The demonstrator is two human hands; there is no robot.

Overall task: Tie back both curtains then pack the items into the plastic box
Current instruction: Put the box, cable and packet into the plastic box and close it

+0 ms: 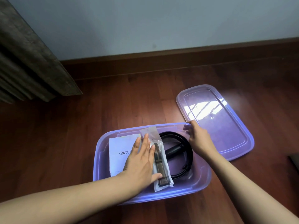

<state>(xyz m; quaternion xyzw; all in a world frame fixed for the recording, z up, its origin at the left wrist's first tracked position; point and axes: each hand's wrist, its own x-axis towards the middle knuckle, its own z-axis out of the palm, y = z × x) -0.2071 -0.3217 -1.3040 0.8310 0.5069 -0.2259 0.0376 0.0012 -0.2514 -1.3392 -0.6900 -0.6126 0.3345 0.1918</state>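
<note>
Translucent purple plastic box [203, 174], open, on the wooden floor [72, 143] at near centre. Inside at left, a white packet [119, 152] printed "G2000", flat on the bottom. Just right of it, a clear plastic sleeve [160, 168] with a brown stitched strap inside, perhaps a watch band, lying near to far. Further right in the box, a coiled black belt [186, 160], with a dark rod-like piece across the middle of the coil.

Palm down over the box's left half, the left hand [140, 160]: fingers straight and slightly spread, pressing on the white packet and the sleeve together, thumb against the sleeve's near half. On the box's far right corner, the right hand [198, 137]: thumb on top of the rim, fingers curled over it and visible through the plastic wall, gripping. Both forearms bare, reaching in from the near side.

Matching purple lid [226, 131] flat on the floor, right of the box and further away, its near left edge just beside the right hand, bright glare on its top. Grey-brown pleated curtain [29, 62] hanging at far left, hem close to the floor. Pale wall [145, 26] and dark wooden skirting [161, 58] along the far side. Dark flat object [294, 160] cut off at the right edge.
</note>
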